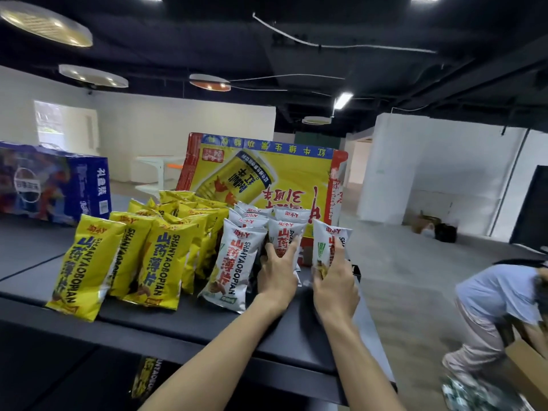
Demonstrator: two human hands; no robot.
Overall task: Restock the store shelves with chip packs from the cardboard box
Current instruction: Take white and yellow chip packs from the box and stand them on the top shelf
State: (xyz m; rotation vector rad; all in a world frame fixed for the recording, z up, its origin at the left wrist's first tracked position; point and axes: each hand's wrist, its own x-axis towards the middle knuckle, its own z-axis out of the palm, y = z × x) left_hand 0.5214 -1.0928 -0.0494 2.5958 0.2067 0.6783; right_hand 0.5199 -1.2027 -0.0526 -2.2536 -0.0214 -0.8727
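Note:
Rows of yellow chip packs (89,262) stand on the dark top shelf (184,324) at the left, with white chip packs (234,262) beside them. My left hand (278,271) presses on a white pack (286,232) in the second white row, fingers spread around it. My right hand (333,280) grips another white chip pack (329,247) upright at the shelf's right end. A brown cardboard box (527,375) shows at the lower right edge, on the floor.
A large yellow and red drinks carton (284,173) stands behind the packs. A blue carton (53,182) lies at the back left. Another person (498,304) in a light blue shirt bends over at the right. More yellow packs (145,378) sit on the shelf below.

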